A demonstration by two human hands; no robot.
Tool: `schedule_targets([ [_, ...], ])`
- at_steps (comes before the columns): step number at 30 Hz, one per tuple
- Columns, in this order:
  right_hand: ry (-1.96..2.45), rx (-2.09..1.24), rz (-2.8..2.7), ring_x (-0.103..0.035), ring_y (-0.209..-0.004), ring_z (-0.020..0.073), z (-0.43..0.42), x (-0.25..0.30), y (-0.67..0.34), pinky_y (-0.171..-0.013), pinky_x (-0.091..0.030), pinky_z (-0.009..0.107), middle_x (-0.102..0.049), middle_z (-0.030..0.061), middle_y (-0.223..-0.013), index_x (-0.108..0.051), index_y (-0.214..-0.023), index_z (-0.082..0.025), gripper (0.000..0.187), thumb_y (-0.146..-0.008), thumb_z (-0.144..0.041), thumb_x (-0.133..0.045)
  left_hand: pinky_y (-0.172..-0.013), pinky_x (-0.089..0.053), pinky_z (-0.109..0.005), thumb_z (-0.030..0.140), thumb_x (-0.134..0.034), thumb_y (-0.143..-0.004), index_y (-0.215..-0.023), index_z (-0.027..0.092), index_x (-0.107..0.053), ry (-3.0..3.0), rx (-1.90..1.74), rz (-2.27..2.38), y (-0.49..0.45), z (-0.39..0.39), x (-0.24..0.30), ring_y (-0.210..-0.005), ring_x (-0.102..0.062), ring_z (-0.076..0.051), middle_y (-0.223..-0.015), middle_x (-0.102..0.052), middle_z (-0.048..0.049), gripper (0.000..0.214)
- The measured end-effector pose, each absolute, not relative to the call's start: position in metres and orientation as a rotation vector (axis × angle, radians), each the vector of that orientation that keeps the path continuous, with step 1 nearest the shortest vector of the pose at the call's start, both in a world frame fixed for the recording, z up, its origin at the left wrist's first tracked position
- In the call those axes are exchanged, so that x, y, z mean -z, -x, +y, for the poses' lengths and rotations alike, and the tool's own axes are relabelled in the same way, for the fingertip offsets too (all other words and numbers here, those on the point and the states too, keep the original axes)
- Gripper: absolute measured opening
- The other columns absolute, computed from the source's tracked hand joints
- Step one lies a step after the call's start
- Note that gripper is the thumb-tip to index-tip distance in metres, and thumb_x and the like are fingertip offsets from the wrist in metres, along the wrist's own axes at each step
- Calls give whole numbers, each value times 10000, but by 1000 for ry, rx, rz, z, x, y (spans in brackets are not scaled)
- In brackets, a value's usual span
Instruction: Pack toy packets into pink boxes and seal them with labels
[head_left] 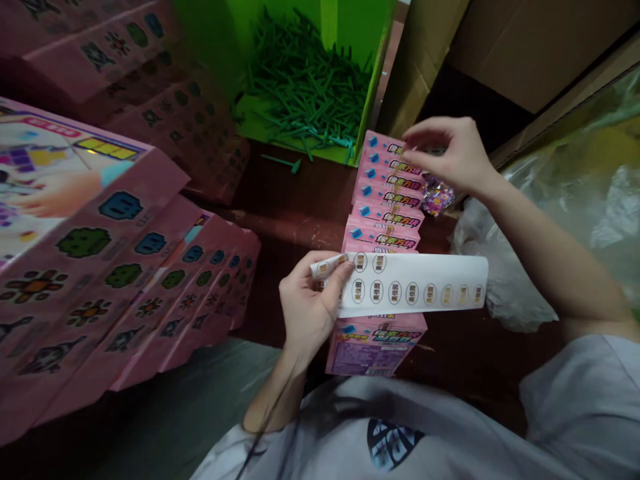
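Observation:
My left hand [311, 303] is closed on a white sheet of stickers [415, 283], thumb on top. The sheet carries round labels with dark characters and curls over at its left end. Below it runs a row of pink boxes [385, 217], packed one behind another. At the far end of this row is my right hand [450, 153], its thumb and fingertips drawn together at the top of a box. Whatever may be between those fingertips is too small to make out. A clear bag of colourful beads [439, 198] lies just beneath the right hand.
Stacked pink cartons [130, 273] rise on the left. A bright green bin [373, 87] at the back holds many green hammer-shaped sticks, and one loose green stick [283, 162] lies before it. Cardboard [425, 60] and clear plastic wrap [520, 253] flank the right side.

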State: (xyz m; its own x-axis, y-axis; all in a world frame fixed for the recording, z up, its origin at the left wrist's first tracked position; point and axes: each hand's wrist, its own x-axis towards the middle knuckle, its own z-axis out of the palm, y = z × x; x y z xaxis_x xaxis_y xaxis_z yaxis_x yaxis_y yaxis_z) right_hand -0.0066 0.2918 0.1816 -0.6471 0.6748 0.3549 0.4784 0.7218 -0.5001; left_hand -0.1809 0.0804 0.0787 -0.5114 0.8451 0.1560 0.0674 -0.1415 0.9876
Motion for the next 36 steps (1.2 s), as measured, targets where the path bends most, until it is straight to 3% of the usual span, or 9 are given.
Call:
schedule_targets([
  [5, 608, -1002, -2781, -622, -699, 124, 191, -204, 9, -672, -493, 265, -717, 19, -782, -755, -868, -171, 174, -823, -331, -703, -499, -445, -131, 215, -742, -757, -768, 166, -707, -1149, -1745, 1524, 168, 73, -86, -559, -596, -67, -654, -675, 33, 61],
  [14, 817, -1246, -2568, -531, -623, 87, 172, -197, 0, -581, -414, 231, -644, 14, -699, -665, -721, -128, 103, -740, -219, -710, -500, -430, -132, 185, -718, -801, -790, 185, -722, -1363, -1821, 1461, 159, 59, -93, -530, -567, -54, -634, -665, 47, 12],
  [21, 715, -1495, -2709, -311, -545, 47, 168, -192, 8, -514, -252, 209, -335, -76, -569, -376, -582, -176, 200, -649, -93, -545, -561, -469, -170, 227, -723, -805, -798, 193, -741, -1408, -1757, 1410, 158, 62, -93, -586, -606, -83, -689, -701, 21, 39],
  [29, 804, -1455, -2600, -403, -562, 54, 163, -191, -6, -523, -333, 193, -465, -55, -615, -493, -652, -166, 130, -708, -132, -605, -532, -461, -197, 300, -728, -788, -778, 185, -733, -1279, -1650, 1454, 153, 60, -93, -563, -589, -103, -656, -681, 15, 116],
  [32, 736, -1260, -2618, -403, -553, 52, 154, -189, -15, -525, -351, 189, -456, -60, -584, -478, -614, -167, 187, -726, -117, -619, -551, -465, -195, 285, -718, -791, -785, 185, -732, -1291, -1628, 1414, 151, 58, -93, -578, -595, -103, -667, -684, 15, 102],
  [36, 602, -850, -2582, -515, -628, 83, 143, -185, -25, -587, -436, 217, -596, -17, -694, -578, -699, -168, 126, -778, -175, -676, -556, -453, -176, 268, -724, -786, -790, 180, -718, -1258, -1669, 1402, 150, 55, -92, -596, -588, -91, -676, -675, 25, 88],
])
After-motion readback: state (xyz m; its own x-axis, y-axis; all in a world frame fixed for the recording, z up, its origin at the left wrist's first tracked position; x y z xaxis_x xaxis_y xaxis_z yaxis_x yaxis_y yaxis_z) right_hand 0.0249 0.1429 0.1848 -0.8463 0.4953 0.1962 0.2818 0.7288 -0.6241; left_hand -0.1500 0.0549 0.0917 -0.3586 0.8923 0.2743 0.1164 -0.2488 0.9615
